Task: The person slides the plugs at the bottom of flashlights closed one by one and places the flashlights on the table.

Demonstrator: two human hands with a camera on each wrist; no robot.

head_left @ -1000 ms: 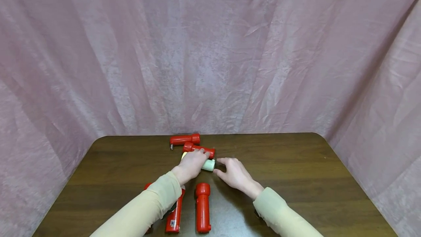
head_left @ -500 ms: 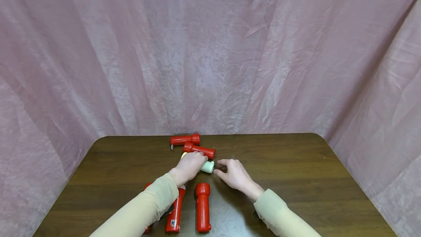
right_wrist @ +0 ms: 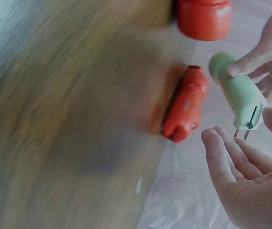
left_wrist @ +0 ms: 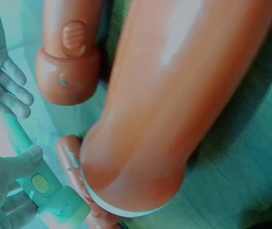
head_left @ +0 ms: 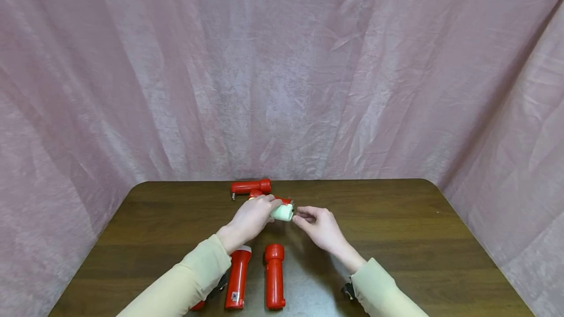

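Observation:
My left hand (head_left: 252,218) grips a pale green flashlight (head_left: 283,212) and holds it raised over the table. Its tail end, with two thin metal plug prongs (right_wrist: 241,134) sticking out, points toward my right hand (head_left: 325,229). That hand hovers just beside the prongs, thumb and fingers apart, holding nothing. In the left wrist view the flashlight's round yellowish button (left_wrist: 40,182) shows near my left thumb. Behind the left hand lies a red flashlight (head_left: 255,193), partly covered from the head view.
Another red flashlight (head_left: 250,187), prongs out, lies at the table's back edge. Two more, one white-rimmed (head_left: 238,278) and one all red (head_left: 275,277), lie lengthwise in front. A red piece (head_left: 198,305) peeks out under the left sleeve. Pink curtain (head_left: 282,72) hangs behind the table.
My left hand has lifted the green flashlight off the table, slightly up and to the right, and its prongs now show. The right hand has shifted slightly right, staying near the tail end.

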